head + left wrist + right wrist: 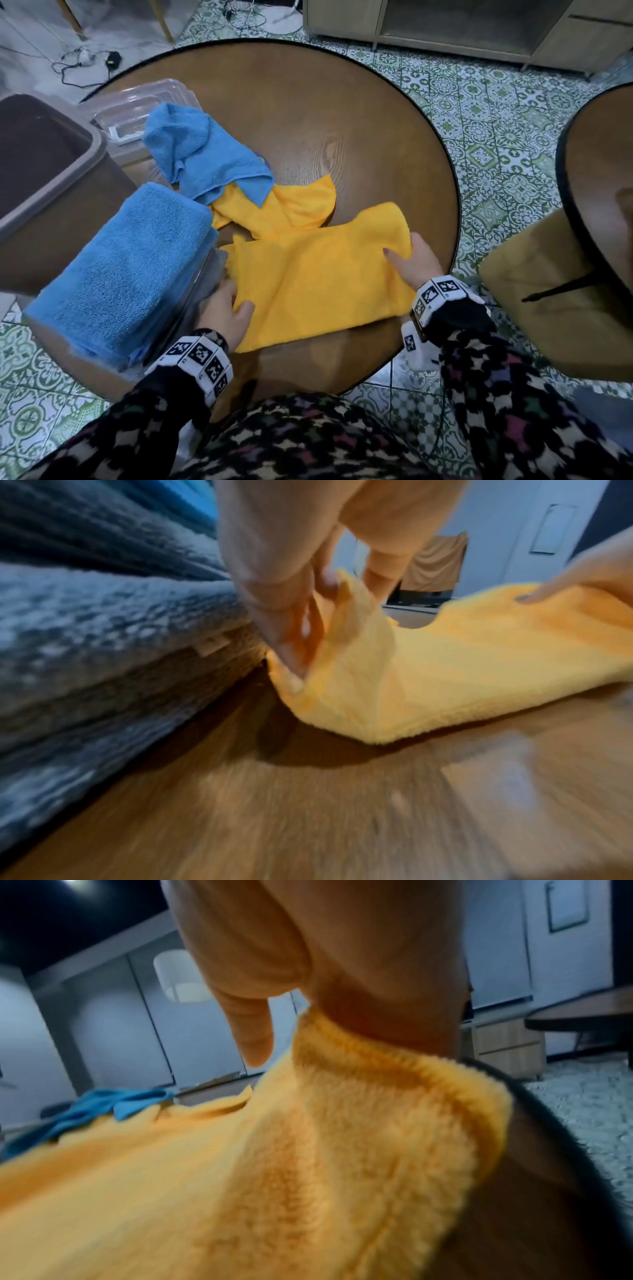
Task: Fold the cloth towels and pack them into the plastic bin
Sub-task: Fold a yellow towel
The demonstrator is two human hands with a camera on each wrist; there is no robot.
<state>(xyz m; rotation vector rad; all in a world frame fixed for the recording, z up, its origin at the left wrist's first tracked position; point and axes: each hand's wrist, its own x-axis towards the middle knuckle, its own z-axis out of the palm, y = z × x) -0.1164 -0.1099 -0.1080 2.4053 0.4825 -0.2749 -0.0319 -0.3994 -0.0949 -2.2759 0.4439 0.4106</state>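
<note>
A yellow towel lies folded lengthwise across the near part of the round wooden table. My left hand pinches its left end and lifts it a little off the wood. My right hand grips its right end near the table's right edge, thumb on top. Folded blue towels fill a clear plastic bin just left of my left hand. A second yellow towel and a crumpled blue towel lie loose farther back.
A clear lid lies at the table's back left. A brown bin stands off the left edge. A second table and a tan stool stand to the right. The floor is green patterned tile.
</note>
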